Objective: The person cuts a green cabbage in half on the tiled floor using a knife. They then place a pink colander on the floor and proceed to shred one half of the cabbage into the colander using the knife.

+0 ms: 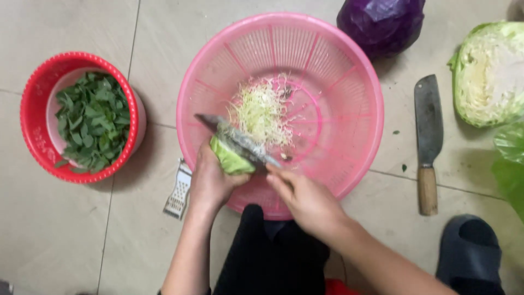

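My left hand [210, 180] grips a green cabbage wedge [229, 157] over the near rim of a large pink plastic basket [349, 82]. My right hand [305, 199] holds a knife [237, 139] whose blade lies across the top of the wedge, pointing left. A heap of pale shredded cabbage [263, 112] lies in the bottom of the basket, just beyond the blade.
A red basket [33, 120] of green leaves sits at left. A small metal grater [178, 191] lies on the tiled floor by my left wrist. To the right lie a cleaver [428, 136], a halved green cabbage [488, 71], a purple cabbage [382, 24] and a dark sandal [472, 246].
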